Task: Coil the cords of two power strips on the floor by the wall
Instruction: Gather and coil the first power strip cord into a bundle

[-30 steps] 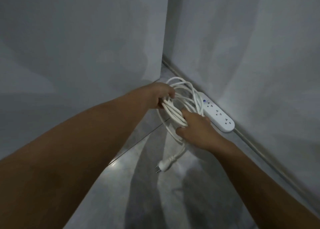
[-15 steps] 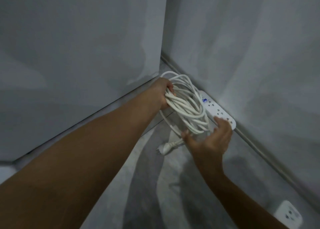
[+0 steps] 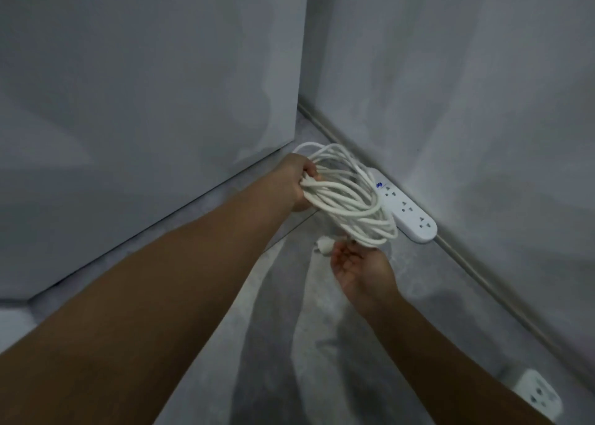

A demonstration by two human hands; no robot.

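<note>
Cord bundle up off the floor

Coiled white cord (image 3: 349, 196) hangs from the left hand (image 3: 297, 186), clenched around its top, just in front of the power strip (image 3: 407, 210) by the wall. Right hand (image 3: 362, 268) open, palm up, under the loops beside the plug (image 3: 323, 246).

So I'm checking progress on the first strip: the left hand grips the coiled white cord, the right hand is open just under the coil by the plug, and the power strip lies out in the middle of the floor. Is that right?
Not quite. The head view shows the power strip lying against the base of the wall, not mid-floor. The rest holds: the left hand grips the coiled cord, and the right hand is open under it by the plug.
</note>
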